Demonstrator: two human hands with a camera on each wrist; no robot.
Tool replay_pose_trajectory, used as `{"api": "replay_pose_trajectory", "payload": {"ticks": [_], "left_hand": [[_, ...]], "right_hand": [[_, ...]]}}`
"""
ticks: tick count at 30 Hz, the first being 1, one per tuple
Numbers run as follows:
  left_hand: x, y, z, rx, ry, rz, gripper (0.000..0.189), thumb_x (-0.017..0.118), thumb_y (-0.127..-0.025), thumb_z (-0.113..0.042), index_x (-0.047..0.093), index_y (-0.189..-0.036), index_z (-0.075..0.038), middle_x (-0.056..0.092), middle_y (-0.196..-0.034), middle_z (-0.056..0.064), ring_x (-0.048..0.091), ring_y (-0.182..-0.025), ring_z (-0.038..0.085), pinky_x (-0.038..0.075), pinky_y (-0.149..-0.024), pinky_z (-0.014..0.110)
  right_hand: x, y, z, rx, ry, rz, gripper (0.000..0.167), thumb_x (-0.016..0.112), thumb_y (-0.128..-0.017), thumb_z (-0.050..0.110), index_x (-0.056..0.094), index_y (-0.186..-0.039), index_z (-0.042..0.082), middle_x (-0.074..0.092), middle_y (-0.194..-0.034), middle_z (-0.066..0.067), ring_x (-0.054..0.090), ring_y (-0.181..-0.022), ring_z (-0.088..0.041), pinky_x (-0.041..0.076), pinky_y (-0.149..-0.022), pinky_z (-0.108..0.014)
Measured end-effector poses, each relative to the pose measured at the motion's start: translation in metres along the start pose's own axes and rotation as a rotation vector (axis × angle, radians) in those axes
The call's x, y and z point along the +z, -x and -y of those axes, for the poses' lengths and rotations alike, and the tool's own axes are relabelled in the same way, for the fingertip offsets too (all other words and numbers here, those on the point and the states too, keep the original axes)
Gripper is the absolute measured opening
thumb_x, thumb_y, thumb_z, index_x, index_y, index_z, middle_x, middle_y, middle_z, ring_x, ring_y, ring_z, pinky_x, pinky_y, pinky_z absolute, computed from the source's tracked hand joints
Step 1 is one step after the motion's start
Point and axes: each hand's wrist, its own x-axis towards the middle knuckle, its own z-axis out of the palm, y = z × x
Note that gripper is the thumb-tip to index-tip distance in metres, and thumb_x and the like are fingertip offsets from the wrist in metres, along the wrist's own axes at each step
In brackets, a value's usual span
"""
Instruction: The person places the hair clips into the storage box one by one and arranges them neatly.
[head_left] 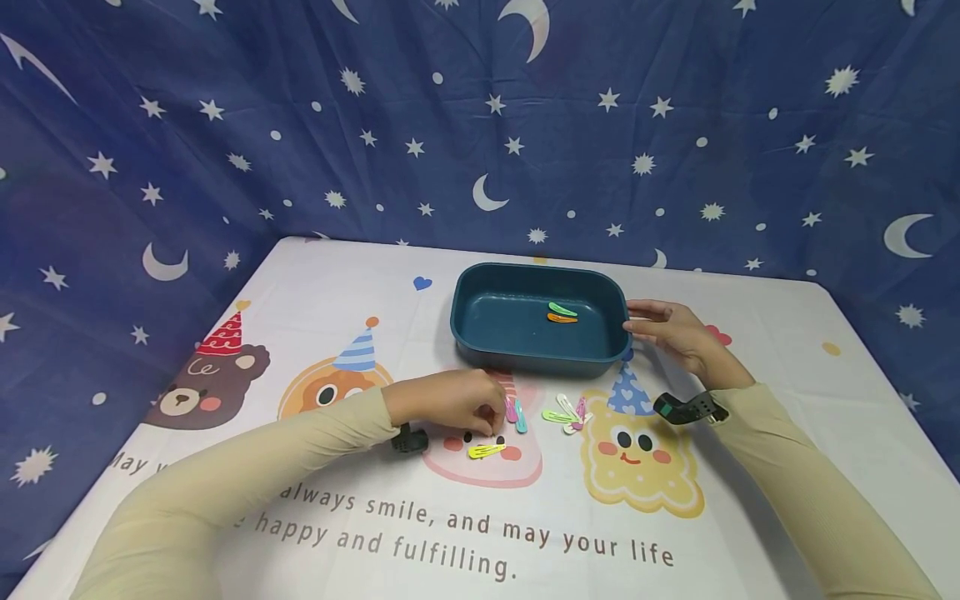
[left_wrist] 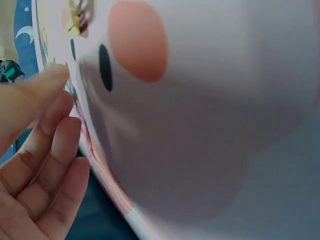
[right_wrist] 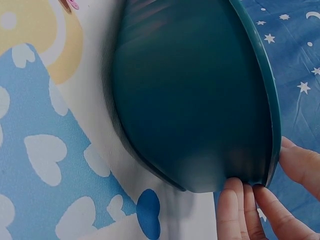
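Observation:
A dark teal rectangular box stands toward the back of the table, with a green snap hair clip and an orange one inside. My right hand grips its right end, with thumb at the rim and fingers against the outer wall. In front of the box, my left hand hovers low over the cloth, fingers loosely bent, nothing visible between them. Just right of it lie a magenta clip and a light blue clip. Yellow clips lie just below its fingertips.
Right of the left hand is a loose cluster with a green clip, a pink clip and white clips. A printed white cloth covers the table. A blue star-patterned curtain hangs behind.

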Motion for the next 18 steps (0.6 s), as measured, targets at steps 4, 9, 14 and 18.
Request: {"api": "replay_pose_trajectory", "payload": {"ticks": [4,9,14,18], "left_hand": [[0.002,0.006,-0.003,-0.027,-0.004,0.004,0.004,0.073,-0.081,-0.019,0.07,-0.079,-0.018,0.061,-0.074,-0.011,0.049,-0.071,0.001,0.041,-0.067,0.014],[0.004,0.013,-0.008,-0.05,-0.017,0.019,0.017,0.079,-0.075,-0.029,0.07,-0.085,-0.018,0.061,-0.077,-0.007,0.049,-0.07,0.001,0.041,-0.067,0.013],[0.006,0.015,-0.01,-0.057,-0.024,0.027,0.025,0.082,-0.07,-0.029,0.069,-0.088,-0.017,0.061,-0.079,-0.006,0.048,-0.069,0.0,0.04,-0.067,0.012],[0.007,0.015,-0.009,-0.059,-0.033,0.034,0.025,0.083,-0.07,-0.026,0.069,-0.089,-0.017,0.061,-0.079,-0.006,0.048,-0.071,0.0,0.04,-0.068,0.013]], "right_hand": [[0.0,0.0,0.0,0.006,0.007,-0.003,0.066,0.067,-0.085,0.006,0.03,-0.139,-0.009,0.063,-0.097,0.014,0.063,-0.088,0.002,0.052,-0.08,-0.015],[0.001,-0.001,0.0,0.021,0.055,-0.014,0.07,0.067,-0.086,0.01,0.029,-0.141,-0.008,0.061,-0.097,0.016,0.062,-0.089,0.004,0.051,-0.081,-0.014],[0.0,-0.001,0.0,0.029,0.068,-0.019,0.068,0.066,-0.087,0.009,0.029,-0.141,-0.007,0.06,-0.098,0.017,0.061,-0.09,0.005,0.051,-0.082,-0.014],[0.001,0.0,0.0,0.027,0.062,-0.015,0.07,0.067,-0.086,0.01,0.029,-0.142,-0.007,0.06,-0.097,0.017,0.061,-0.09,0.005,0.05,-0.082,-0.014]]}}
